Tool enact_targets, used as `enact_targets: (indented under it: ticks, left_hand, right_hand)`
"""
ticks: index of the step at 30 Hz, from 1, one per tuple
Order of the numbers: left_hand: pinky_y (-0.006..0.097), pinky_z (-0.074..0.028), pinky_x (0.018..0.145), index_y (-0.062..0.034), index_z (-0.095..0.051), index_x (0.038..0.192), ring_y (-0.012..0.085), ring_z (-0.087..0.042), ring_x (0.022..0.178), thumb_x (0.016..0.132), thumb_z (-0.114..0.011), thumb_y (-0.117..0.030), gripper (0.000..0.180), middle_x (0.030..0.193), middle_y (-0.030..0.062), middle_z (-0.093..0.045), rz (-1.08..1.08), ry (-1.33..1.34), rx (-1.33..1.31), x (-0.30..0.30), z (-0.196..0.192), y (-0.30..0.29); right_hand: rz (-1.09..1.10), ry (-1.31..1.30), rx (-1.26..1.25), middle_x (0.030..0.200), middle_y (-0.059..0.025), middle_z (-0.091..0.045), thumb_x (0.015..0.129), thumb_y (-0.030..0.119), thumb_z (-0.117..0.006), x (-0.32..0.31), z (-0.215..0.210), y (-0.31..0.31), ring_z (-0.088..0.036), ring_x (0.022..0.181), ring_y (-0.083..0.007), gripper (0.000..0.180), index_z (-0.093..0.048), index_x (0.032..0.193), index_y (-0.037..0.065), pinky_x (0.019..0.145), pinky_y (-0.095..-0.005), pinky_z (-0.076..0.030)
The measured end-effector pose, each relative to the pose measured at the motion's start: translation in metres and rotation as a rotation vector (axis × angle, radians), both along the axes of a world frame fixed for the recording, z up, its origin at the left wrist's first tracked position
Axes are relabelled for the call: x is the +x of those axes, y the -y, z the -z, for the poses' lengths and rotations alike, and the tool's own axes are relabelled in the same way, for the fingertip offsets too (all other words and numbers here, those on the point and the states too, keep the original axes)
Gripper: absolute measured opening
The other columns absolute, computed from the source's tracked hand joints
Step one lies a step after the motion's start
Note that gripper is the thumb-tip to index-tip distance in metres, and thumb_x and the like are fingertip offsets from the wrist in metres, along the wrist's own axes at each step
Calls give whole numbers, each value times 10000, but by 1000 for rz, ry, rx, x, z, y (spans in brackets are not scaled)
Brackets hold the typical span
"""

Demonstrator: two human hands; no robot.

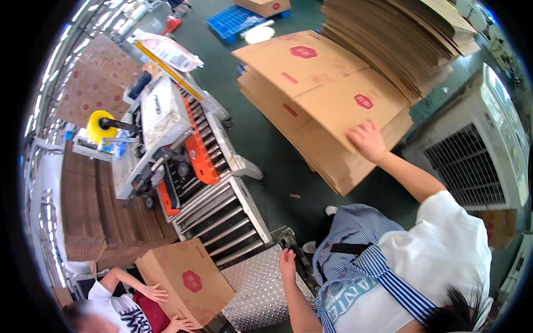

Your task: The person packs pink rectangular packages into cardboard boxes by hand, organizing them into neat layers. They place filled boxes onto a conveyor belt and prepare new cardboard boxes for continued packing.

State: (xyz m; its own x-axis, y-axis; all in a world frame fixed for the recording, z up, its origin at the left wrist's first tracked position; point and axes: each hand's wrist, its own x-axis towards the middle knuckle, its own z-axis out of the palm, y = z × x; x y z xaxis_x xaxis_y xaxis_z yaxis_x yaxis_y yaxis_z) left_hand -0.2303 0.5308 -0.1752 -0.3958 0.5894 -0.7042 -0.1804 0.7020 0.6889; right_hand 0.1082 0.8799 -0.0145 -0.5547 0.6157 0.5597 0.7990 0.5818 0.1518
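Note:
My right hand (366, 141) reaches out to a stack of flattened brown cartons (311, 83) with red oval marks and grips the near edge of the top sheet. My left hand (287, 261) rests with its fingers apart on a ridged metal plate (261, 294) at the end of a roller conveyor (222, 216). It holds nothing. I wear a white shirt and a blue striped apron.
A carton-sealing machine (166, 133) with orange parts and a yellow tape roll (99, 125) stands on the conveyor line. Another person at lower left holds an assembled brown box (189, 280). A taller stack of flat cartons (400, 33) and a grey vented unit (477, 155) are at right. A blue pallet (230, 21) lies far off.

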Motion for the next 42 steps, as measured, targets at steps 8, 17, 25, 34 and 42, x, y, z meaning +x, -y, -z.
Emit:
enact_targets:
  ticks: [8,17,25,34,42]
  left_hand:
    - [407,-358,1022,33,-291,1374,332,-416,1250,793,-709,-141,737,1420,232,-304,24,-547,576,1,-165,-129]
    - [413,-420,798,-33,-596,872,330,-540,830,662,-772,-216,328,825,131,-568,-397,-1818,306,-37,-222,34]
    - [436,-401,746,-68,-636,917,293,-559,790,838,-597,-460,403,830,86,-622,-450,-1969,-461,25,-203,152]
    - [436,-372,839,-101,-631,978,262,-577,889,919,-487,-324,272,938,53,-636,-410,-1909,-361,24,-208,203]
    - [313,-321,652,-195,-468,574,143,-469,581,754,-682,-356,322,600,-49,-466,-320,-1740,200,34,-218,209]
  right_hand:
    - [-567,-278,-34,738,-47,-607,670,42,-630,35,-274,9,-575,696,-252,156,-673,818,61,728,-353,-492]
    - [-1325,-637,-588,749,14,-600,745,131,-709,-78,-242,0,-570,725,-170,80,-663,810,138,1024,-448,-333]
    - [-1098,74,-282,1241,-142,-493,748,463,-652,-300,-97,153,-437,1200,-293,640,-501,1210,48,1005,-463,-321]
    - [-1243,564,-515,1494,-121,-247,889,505,-440,-448,-115,267,-198,1392,-260,698,-331,1385,26,1103,-551,-131]
    - [-598,395,-414,857,-150,-644,752,406,-675,-441,-96,144,-621,849,-332,384,-607,845,40,692,-439,-478]
